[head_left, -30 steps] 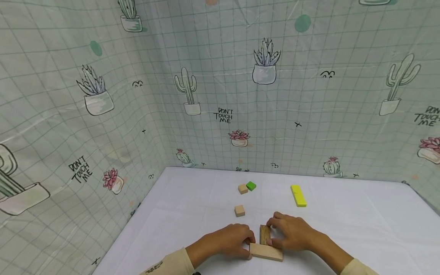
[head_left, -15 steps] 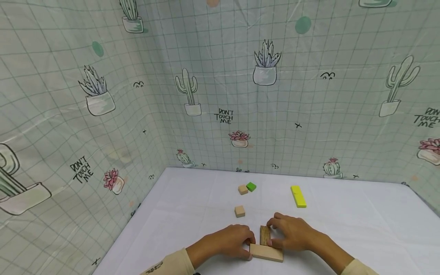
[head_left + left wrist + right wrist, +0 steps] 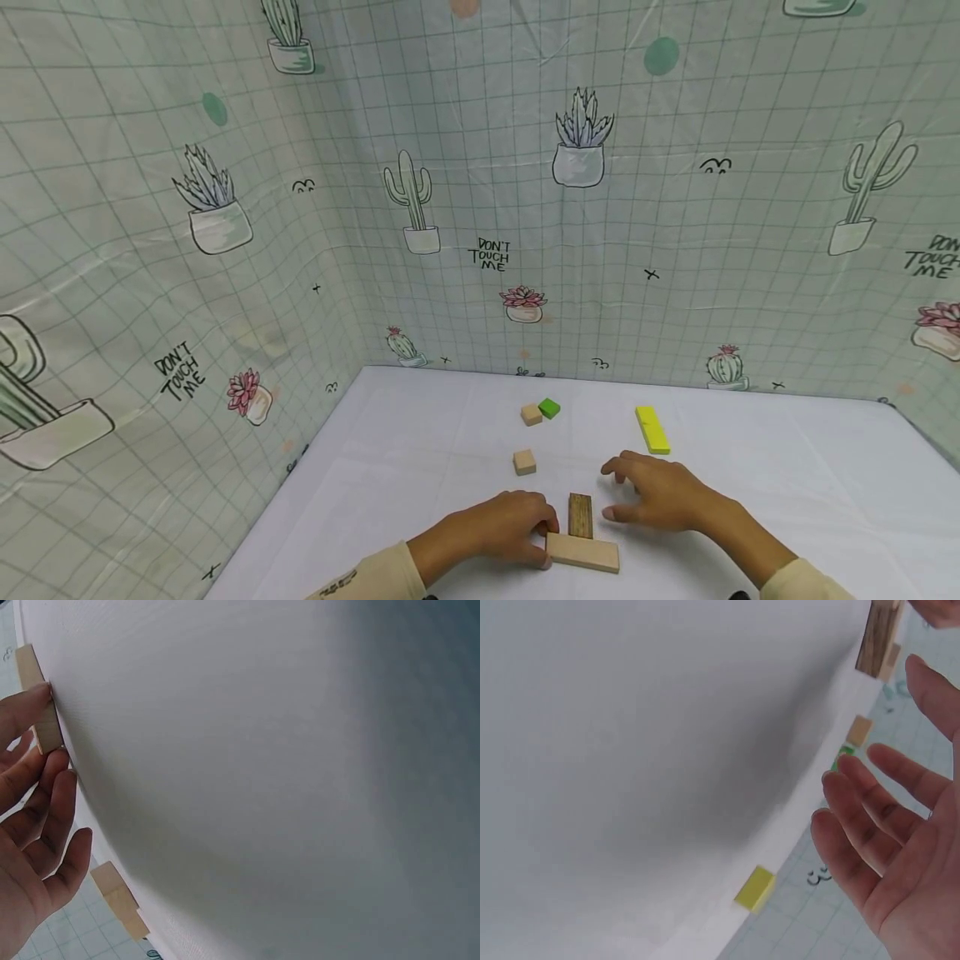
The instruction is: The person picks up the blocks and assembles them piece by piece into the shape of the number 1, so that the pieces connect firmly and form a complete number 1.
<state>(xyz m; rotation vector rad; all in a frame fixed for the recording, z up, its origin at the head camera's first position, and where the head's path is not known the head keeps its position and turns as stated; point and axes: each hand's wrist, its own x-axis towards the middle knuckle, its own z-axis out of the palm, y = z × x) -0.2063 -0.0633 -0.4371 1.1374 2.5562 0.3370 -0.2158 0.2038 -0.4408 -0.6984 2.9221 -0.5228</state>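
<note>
A light wooden plank-shaped block [image 3: 582, 552] lies crosswise on the white table, pale in the left wrist view too [image 3: 49, 732]. My left hand [image 3: 512, 527] pinches its left end between thumb and fingertips. Against the plank's far edge stands or lies a shorter dark-grained wooden block [image 3: 580, 515], lengthwise; whether the two touch I cannot tell. To its right my right hand [image 3: 664, 493] hovers apart from it, thumb and fingers spread and holding nothing. From the right wrist view that hand [image 3: 904, 851] shows its loosely bent fingers, with the dark block [image 3: 877, 639] beyond the thumb.
A small light wooden cube [image 3: 524, 462] sits beyond the left hand. Farther back, another wooden cube [image 3: 531, 414] is beside a green block [image 3: 550, 408]. At the back right lies a long yellow block [image 3: 652, 430]. A cactus-print curtain [image 3: 465, 192] borders the table [image 3: 420, 433].
My right hand has let go of the dark wooden block and moved right, its fingers spreading. The left hand and both near blocks keep their places.
</note>
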